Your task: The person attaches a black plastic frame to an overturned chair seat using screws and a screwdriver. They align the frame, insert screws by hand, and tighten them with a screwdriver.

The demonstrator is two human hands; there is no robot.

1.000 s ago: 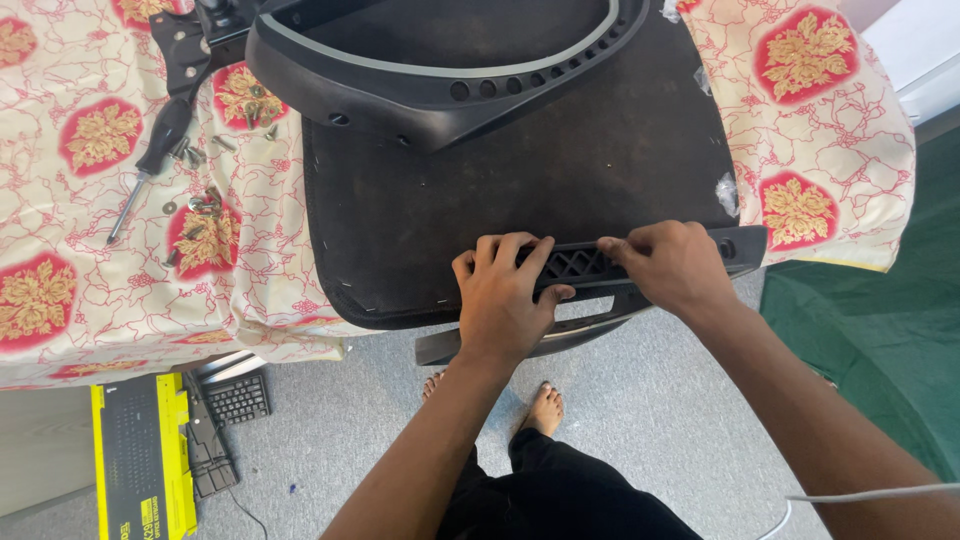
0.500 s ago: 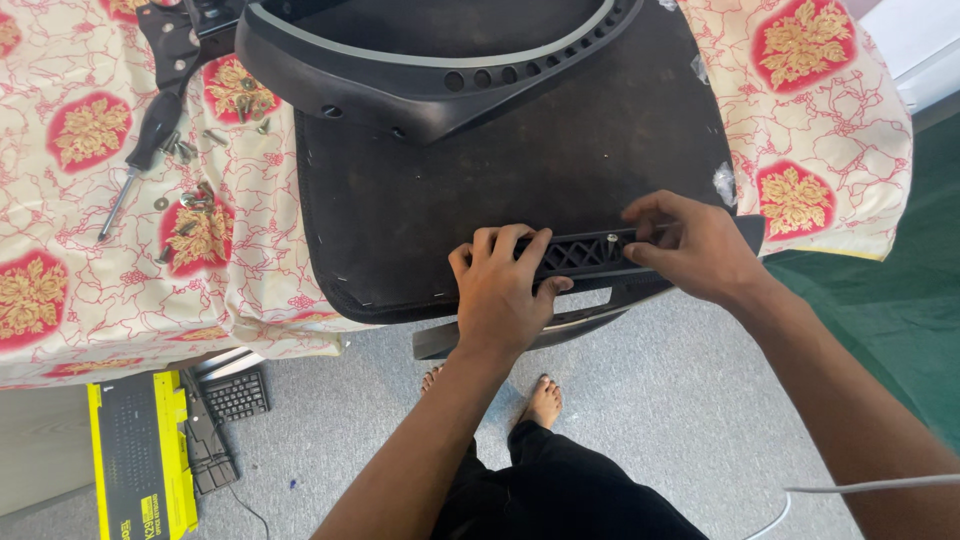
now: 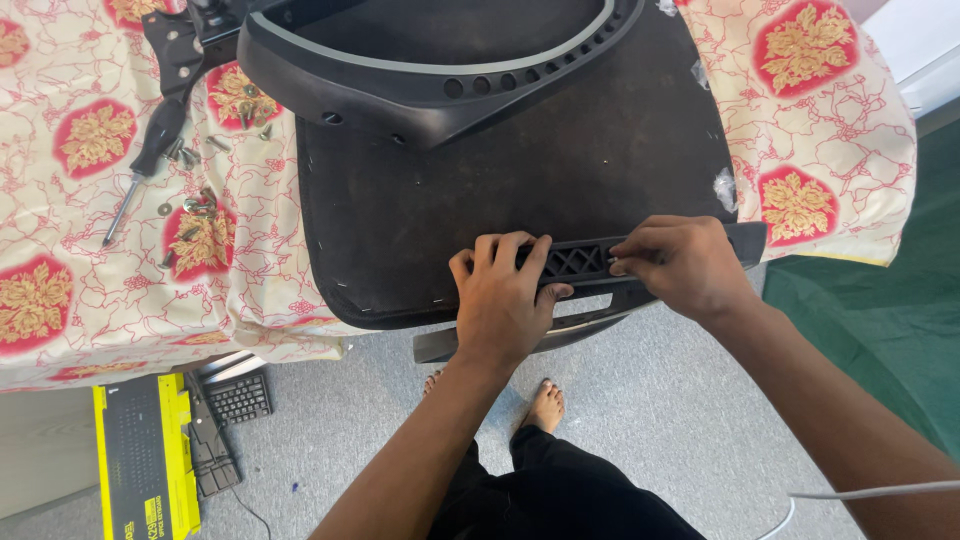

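Grey floor fills the bottom of the frame, with a yellow box (image 3: 140,455) and a keyboard (image 3: 237,397) at lower left. Just above, the left hand (image 3: 505,295) presses flat on the black lattice bar (image 3: 585,262) at the near edge of the dark seat pad (image 3: 520,190). The right hand (image 3: 680,262) pinches the bar's right part — it has shifted left since half a second ago, though how tightly it holds is hard to tell. Farther up, a curved black shell (image 3: 430,70); a screwdriver (image 3: 145,165) lies upper left.
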